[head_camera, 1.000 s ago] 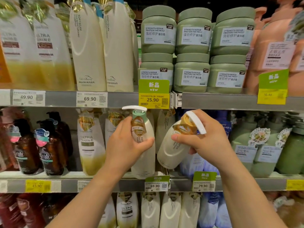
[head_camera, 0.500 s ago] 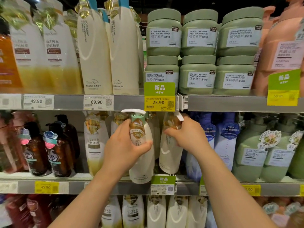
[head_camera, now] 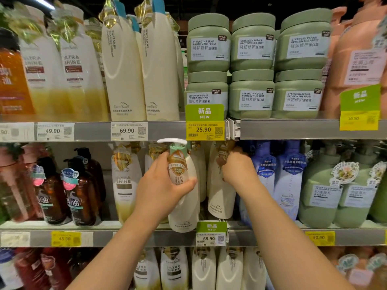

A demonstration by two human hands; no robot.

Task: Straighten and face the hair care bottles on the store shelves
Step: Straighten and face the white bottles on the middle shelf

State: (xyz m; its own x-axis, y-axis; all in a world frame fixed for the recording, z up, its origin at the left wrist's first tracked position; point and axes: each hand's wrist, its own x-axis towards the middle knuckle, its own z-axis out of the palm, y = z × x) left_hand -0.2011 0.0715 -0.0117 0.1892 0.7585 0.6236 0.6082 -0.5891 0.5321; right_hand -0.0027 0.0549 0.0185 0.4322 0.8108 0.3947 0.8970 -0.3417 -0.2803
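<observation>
My left hand (head_camera: 161, 185) grips the cream plastic pump bottle (head_camera: 184, 185) at the middle shelf's front edge; my right hand (head_camera: 236, 168), at three o'clock from it, clasps the neck of a second cream bottle (head_camera: 219, 197) further back. I'd seat both upright, labels forward. My right fingers hide that bottle's pump.
</observation>
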